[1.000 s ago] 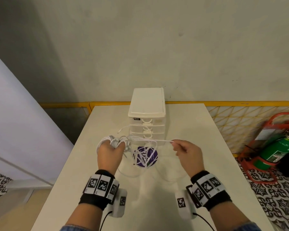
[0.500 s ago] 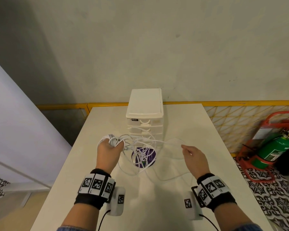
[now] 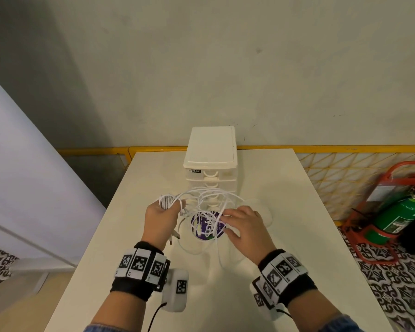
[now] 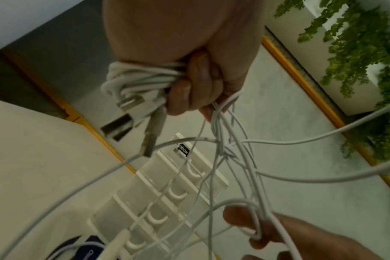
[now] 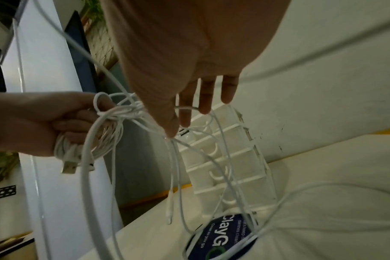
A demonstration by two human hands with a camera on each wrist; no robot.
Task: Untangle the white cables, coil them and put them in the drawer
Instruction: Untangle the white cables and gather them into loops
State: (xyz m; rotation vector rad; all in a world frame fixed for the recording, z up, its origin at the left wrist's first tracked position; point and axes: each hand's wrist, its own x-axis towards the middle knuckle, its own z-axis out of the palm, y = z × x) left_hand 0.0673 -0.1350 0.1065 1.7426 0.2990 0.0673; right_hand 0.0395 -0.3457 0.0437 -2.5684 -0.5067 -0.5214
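My left hand (image 3: 169,208) grips a coiled bundle of white cable (image 3: 167,202) above the white table (image 3: 285,200). In the left wrist view the bundle (image 4: 140,79) sits in my fist with USB plugs (image 4: 131,103) sticking out. Loose tangled strands (image 3: 209,212) run from it to my right hand (image 3: 225,220), whose straight fingers (image 5: 206,98) reach in among them. One strand lies across those fingers and others hang at the thumb tip. The white drawer tower (image 3: 210,164) stands behind with all drawers closed.
A round purple sticker (image 3: 207,227) lies on the table under the hanging strands. A green fire extinguisher (image 3: 398,216) in a red stand is on the floor to the right. A yellow rail (image 3: 321,148) runs behind the table.
My right hand no longer holds the strand stretched out to the right; it has moved back left into the tangle. The left hand keeps its grip on the coil.
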